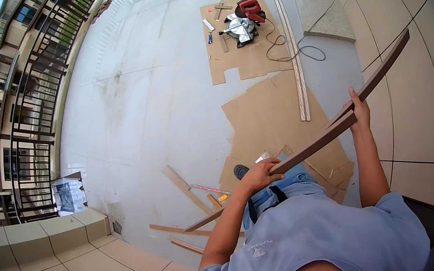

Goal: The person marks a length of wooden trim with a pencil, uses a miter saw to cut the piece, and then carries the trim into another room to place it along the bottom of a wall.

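Note:
My left hand [263, 175] is closed around the near end of a short brown wooden strip [314, 145], held slanting in front of my body. The strip's other end reaches my right hand [360, 109], whose fingers are wrapped round a longer brown strip [385, 66]. That longer strip runs up to the right past the tiled wall and lies alongside the short one. Its lower part is hidden behind the short strip, so I cannot tell where it ends. Both strips are off the floor.
A red miter saw [250, 10] stands on cardboard [228, 67] ahead, its cord [311, 49] looping right. Long boards [291, 53] lie beside it. Offcuts [179, 183] and a yellow object [223, 197] lie by my left arm. A dark railing [31, 119] edges the left; a tiled wall [411, 101] rises right.

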A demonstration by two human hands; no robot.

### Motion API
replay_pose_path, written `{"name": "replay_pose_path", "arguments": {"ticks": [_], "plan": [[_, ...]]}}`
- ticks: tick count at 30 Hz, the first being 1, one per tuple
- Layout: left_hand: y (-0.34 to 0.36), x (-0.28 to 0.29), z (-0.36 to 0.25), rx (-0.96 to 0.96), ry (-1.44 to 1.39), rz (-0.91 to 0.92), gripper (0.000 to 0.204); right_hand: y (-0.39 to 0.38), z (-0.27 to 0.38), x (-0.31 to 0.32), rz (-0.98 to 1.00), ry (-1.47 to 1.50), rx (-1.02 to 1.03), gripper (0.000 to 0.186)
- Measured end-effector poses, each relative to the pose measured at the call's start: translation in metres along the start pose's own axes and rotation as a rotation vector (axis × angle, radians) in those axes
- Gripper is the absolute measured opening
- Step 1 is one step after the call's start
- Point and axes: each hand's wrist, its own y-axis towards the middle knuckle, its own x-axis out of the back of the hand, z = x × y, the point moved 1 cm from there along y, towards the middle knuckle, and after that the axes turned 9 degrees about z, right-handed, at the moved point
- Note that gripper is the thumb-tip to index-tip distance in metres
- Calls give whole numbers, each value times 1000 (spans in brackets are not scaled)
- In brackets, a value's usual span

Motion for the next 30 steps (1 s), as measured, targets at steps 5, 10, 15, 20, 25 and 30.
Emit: {"name": "replay_pose_path", "arguments": {"ticks": [5, 10, 15, 20, 25, 30], "plan": [[12, 100, 37, 133, -195, 426, 49, -4, -45, -3, -204, 58, -161, 37], [70, 167, 102, 138, -87, 510, 52, 43, -96, -17, -438, 84, -240, 64], [179, 281, 162, 91, 298, 501, 51, 140, -93, -67, -455, -445, -641, 53], [273, 402, 190, -35, 509, 549, 41, 194, -51, -200, -225, -1103, 102, 26], [362, 489, 200, -103, 604, 662, 33, 277, -96, -344, 517, -1337, 266, 45], [446, 562, 209, -159, 583, 846, 58, 335, -158, -389, 557, -1394, 150, 37]]}}
